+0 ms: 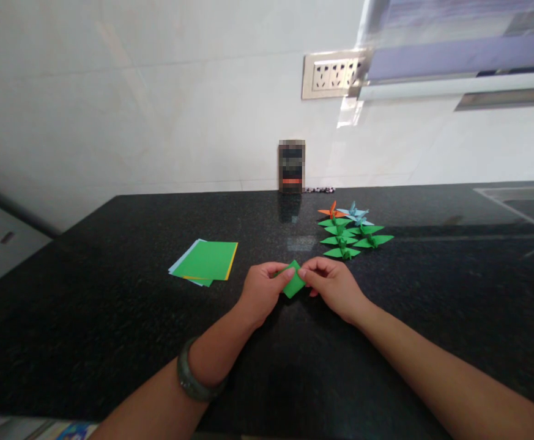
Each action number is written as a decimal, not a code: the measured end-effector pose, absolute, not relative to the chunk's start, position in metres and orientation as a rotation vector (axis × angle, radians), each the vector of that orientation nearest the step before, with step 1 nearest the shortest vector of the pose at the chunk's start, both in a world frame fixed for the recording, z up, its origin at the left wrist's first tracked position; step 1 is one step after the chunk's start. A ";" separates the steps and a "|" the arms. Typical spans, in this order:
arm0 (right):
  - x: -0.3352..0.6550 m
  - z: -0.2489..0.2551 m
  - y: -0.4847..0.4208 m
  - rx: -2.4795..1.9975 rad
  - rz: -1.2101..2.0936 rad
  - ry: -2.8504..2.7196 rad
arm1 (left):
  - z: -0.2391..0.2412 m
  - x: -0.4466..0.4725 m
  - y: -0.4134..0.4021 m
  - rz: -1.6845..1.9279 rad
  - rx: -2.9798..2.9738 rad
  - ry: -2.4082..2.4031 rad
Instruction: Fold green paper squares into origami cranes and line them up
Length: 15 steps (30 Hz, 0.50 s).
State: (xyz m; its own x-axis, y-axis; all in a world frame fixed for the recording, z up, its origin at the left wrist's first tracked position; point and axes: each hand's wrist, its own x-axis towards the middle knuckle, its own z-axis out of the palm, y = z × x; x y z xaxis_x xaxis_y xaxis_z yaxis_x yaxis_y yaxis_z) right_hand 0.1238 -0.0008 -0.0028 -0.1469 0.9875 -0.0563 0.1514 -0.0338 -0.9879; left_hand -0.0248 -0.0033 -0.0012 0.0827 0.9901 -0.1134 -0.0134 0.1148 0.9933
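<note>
Dead centre of the frame, left hand [264,290] and right hand [335,284] both pinch the folded green paper [294,287]; origami cranes [366,230] crowd right of centre, paper sheets [207,260] left.

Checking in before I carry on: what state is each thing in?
Left hand: pinching the held paper
Right hand: fingers closed on the paper's right side
Held paper: folded small, diamond-shaped
Sheets: unfolded, flat, loosely stacked
Cranes: folded, wings spread, grouped
Phone: upright by the wall, screen blurred
Sockets: no plugs visible, right end partly obscured
</note>
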 end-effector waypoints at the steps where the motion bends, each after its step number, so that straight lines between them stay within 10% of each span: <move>1: 0.124 -0.002 -0.001 -1.286 1.284 -1.399 | -0.001 -0.025 -0.004 1.069 1.145 1.184; 15: 0.120 -0.001 -0.003 -1.299 1.292 -1.272 | -0.003 -0.026 -0.005 1.029 1.202 1.125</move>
State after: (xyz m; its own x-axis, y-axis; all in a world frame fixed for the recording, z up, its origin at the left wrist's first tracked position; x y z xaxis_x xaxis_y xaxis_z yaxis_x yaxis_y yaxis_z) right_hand 0.1204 -0.0026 -0.0014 -0.0653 0.9935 -0.0934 0.0778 -0.0883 -0.9931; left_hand -0.0256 -0.0048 -0.0027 0.1598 0.9827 -0.0933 -0.0049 0.0953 0.9954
